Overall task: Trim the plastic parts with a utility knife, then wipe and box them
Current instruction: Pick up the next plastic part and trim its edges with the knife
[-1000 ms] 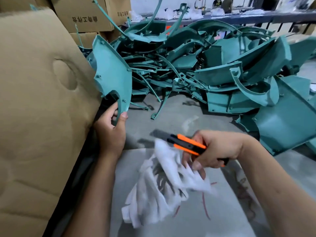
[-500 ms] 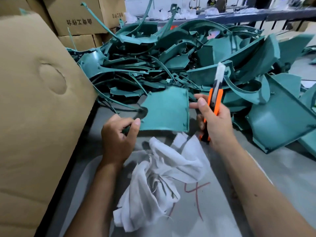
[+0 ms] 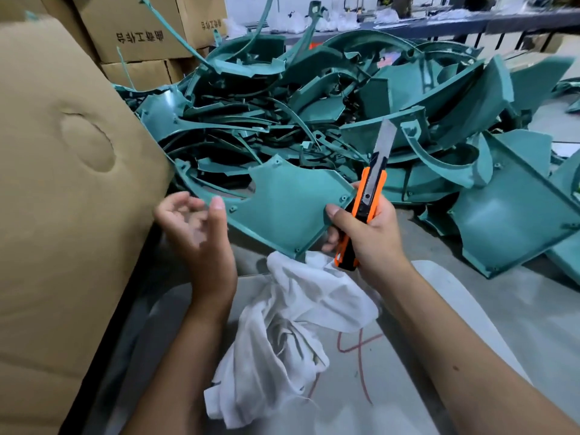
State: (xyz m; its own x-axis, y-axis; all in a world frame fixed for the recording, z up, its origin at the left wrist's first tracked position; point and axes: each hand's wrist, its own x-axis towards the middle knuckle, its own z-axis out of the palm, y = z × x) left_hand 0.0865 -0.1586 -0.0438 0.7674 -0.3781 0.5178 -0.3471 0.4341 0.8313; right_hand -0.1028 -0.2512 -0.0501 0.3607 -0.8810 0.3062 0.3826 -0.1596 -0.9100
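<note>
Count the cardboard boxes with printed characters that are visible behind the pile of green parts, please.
2. One printed box stands at the upper left; a second printed box sits just to its right, partly cut off. Plain boxes lie below them, and more may be hidden.

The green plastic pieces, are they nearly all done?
Not nearly. A big pile of teal parts still waits. In hand: the right hand grips the utility knife, blade out, and pinches one teal part; the left hand is open beside it. The white cloth lies unused. Nothing visible shows any pieces boxed yet.
</note>
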